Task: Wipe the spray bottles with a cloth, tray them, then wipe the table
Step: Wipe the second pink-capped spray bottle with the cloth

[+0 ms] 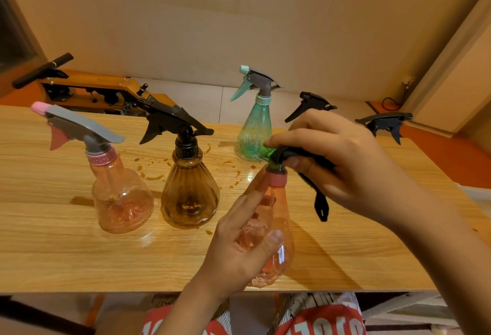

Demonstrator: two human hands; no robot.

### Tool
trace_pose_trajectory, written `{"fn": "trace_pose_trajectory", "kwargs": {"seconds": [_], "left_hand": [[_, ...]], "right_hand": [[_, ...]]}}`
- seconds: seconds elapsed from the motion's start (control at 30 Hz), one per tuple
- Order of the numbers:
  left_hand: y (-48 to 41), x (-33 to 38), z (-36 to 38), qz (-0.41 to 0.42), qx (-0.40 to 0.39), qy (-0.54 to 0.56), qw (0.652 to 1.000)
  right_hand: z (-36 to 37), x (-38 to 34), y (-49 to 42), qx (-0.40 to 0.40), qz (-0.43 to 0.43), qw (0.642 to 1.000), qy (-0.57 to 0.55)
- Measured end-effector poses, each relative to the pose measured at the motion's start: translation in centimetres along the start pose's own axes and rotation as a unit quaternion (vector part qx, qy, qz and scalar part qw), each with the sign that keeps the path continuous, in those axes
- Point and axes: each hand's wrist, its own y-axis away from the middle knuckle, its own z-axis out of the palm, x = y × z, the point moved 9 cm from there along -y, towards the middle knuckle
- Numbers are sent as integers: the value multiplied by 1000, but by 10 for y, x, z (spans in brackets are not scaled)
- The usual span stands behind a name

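Only lettering in view: big white block characters printed on the red-and-white patterned fabric garment (pixel 322 320) over the person's lap, at the bottom of the head view. The characters sit upside-down to the camera and are cut off by the frame edge. Rounded shapes like "O" and "C" show, but no whole word or number is readable.

Warm, dim light — soft focus, edges bowed.
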Motion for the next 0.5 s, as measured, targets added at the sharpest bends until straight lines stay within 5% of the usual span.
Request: {"fn": "trace_pose_trajectory", "kwargs": {"seconds": [0.5], "left_hand": [[0,-1,2,5,-9,-16,1000]], "right_hand": [[1,-1,2,48,42,996,-56]]}}
